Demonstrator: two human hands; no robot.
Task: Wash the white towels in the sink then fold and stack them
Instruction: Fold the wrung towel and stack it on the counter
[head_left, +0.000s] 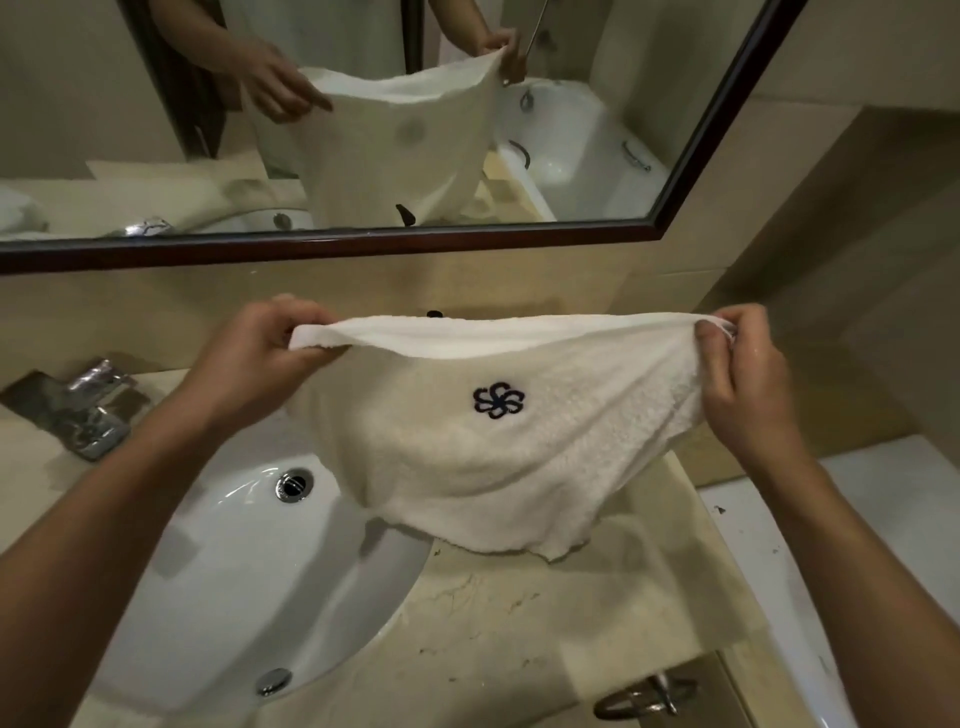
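A white towel with a dark blue flower emblem hangs spread out in the air above the counter. My left hand pinches its upper left corner. My right hand pinches its upper right corner. The top edge is stretched taut between them, and the lower edge sags just above the counter to the right of the white sink. The sink basin holds no towel.
A chrome faucet stands at the left behind the sink. The beige stone counter stretches right of the basin. A dark-framed mirror hangs on the wall ahead. A white bathtub rim lies at the right, and a chrome ring below.
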